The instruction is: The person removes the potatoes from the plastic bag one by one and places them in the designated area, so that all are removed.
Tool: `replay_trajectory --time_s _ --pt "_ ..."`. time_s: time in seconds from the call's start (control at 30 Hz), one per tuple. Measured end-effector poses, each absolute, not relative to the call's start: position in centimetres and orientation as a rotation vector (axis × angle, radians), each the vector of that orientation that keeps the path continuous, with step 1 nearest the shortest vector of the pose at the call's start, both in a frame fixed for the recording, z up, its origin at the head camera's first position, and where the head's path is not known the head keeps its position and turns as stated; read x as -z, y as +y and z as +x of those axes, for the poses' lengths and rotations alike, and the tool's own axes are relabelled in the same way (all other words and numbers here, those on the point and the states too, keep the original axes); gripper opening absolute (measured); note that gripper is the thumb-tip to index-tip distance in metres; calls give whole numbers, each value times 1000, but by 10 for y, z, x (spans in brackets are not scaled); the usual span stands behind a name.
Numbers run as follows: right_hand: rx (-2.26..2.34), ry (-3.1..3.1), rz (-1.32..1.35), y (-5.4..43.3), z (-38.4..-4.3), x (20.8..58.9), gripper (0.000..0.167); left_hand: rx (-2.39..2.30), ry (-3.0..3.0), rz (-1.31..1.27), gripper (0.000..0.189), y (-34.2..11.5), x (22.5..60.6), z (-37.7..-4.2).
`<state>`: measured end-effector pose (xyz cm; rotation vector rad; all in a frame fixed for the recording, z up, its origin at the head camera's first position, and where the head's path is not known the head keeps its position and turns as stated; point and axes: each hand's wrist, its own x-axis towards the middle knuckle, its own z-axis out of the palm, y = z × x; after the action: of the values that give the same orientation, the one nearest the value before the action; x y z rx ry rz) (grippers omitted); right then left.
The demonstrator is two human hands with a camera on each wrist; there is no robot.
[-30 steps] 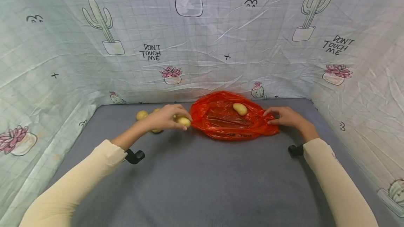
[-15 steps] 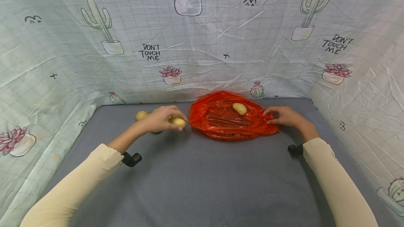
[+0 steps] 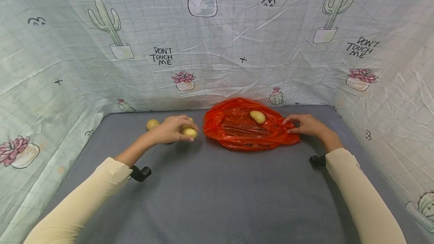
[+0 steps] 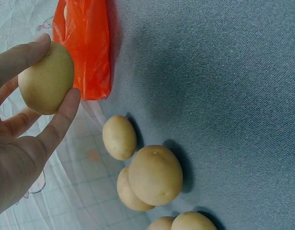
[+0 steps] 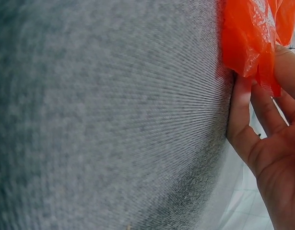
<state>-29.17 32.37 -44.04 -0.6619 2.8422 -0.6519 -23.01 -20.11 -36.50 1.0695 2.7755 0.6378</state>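
My left hand (image 3: 169,130) holds a yellow potato (image 3: 189,132) between thumb and fingers, just left of an open red plastic bag (image 3: 234,144). In the left wrist view the same potato (image 4: 47,79) is gripped above the table, apart from the red bag (image 4: 92,57) behind it. Another potato (image 3: 257,117) lies at the bag's mouth, toward its back. At the bag's right end, my right hand (image 3: 305,126) pinches the plastic edge. The right wrist view shows the crumpled red plastic (image 5: 248,40) between thumb and fingers.
Several loose potatoes (image 4: 155,175) lie on the grey table (image 3: 217,191) near my left hand. One potato (image 3: 152,124) shows left of that hand in the head view. A patterned cloth (image 3: 217,48) hangs behind and at both sides.
My left hand, with the potato in it, has shifted left, away from the bag. A potato behind that hand has come into view. The right hand and the bag have stayed still.
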Motion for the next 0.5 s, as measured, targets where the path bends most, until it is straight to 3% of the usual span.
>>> replay_trajectory --time_s 0.5 --pt "650 2841 -654 324 -293 440 32 -692 2769 1060 33 -202 370 -229"
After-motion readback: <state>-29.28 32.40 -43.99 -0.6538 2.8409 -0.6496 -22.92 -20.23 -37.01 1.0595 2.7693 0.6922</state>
